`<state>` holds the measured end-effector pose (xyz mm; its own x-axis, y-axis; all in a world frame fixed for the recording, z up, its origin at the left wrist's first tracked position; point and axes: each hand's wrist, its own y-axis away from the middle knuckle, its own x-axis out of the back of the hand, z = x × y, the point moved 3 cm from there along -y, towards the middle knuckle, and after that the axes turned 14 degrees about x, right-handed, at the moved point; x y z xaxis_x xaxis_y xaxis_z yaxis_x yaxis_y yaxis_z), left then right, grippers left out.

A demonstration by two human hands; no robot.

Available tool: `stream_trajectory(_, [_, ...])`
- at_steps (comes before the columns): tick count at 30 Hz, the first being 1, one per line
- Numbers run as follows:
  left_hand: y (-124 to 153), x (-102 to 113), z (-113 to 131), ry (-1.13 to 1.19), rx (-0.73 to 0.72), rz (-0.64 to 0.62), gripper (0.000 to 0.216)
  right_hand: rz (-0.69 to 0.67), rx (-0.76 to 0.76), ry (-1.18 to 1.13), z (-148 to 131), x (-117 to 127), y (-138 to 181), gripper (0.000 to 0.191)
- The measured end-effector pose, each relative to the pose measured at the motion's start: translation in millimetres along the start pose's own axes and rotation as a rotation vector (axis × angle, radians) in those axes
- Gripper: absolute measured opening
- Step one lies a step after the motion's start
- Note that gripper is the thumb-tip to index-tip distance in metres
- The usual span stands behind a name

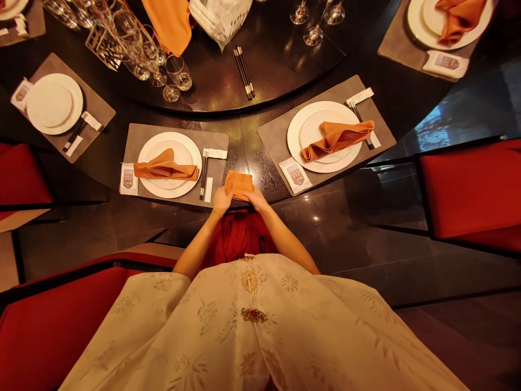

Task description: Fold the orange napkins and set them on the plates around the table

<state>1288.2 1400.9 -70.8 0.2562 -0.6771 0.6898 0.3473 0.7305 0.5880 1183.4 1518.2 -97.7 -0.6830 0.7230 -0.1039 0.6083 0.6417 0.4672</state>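
Your left hand (222, 201) and right hand (257, 199) are close together, their grips apparently clamped on the folded orange cloth napkin (239, 184), though the view of your fingers is poor. It lies at the edge of the dark table (240, 138), just beside the grey placemat (215, 184).

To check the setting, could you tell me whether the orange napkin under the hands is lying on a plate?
No, the orange napkin lies on the dark table beside a grey place mat.
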Motion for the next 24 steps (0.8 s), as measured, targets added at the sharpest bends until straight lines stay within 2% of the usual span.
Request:
stream_trajectory(2, [1,-4,-8,0.204,0.038,-0.167,0.028,-0.106,-0.008,-0.264,-2,-1,6,0.047])
stream_trajectory(4, [5,-9,-12,0.473,0.024,-0.397,0.038,-0.217,-0.040,-0.391,-8,0,14,0.054])
stream_trajectory(6, [9,-11,-11,0.667,-0.056,-0.630,0.049,-0.322,-0.043,-0.432,-15,4,21,0.058])
stream_trajectory(7, [11,-11,-8,0.705,-0.112,-0.699,0.053,-0.361,-0.030,-0.423,-18,7,23,0.058])
stream_trajectory(8, [12,-10,-4,0.700,-0.173,-0.714,0.055,-0.387,0.001,-0.391,-20,10,23,0.059])
stream_trajectory(9, [11,-7,0,0.657,-0.241,-0.664,0.055,-0.397,0.051,-0.330,-22,14,22,0.059])
stream_trajectory(11, [8,0,11,0.468,-0.415,-0.426,0.048,-0.319,0.234,-0.095,-27,25,16,0.059])
stream_trajectory(13, [3,5,23,0.176,-0.619,-0.170,0.034,-0.158,0.498,0.264,-34,38,9,0.060])
stream_trajectory(15, [-3,4,30,-0.122,-0.793,-0.013,0.022,-0.087,0.751,0.627,-37,46,5,0.054])
stream_trajectory(17, [-10,0,30,-0.350,-0.895,0.059,0.019,-0.185,0.931,0.886,-32,47,3,0.039])
stream_trajectory(20, [-15,-4,20,-0.556,-0.998,0.064,0.025,-0.401,1.059,1.088,-11,43,3,0.025])
stream_trajectory(22, [-9,-3,14,-0.612,-1.053,0.047,0.028,-0.438,1.085,1.149,3,40,3,0.027])
stream_trajectory(24, [-1,-2,12,-0.619,-1.032,0.053,0.034,-0.408,1.090,1.172,13,39,3,0.029])
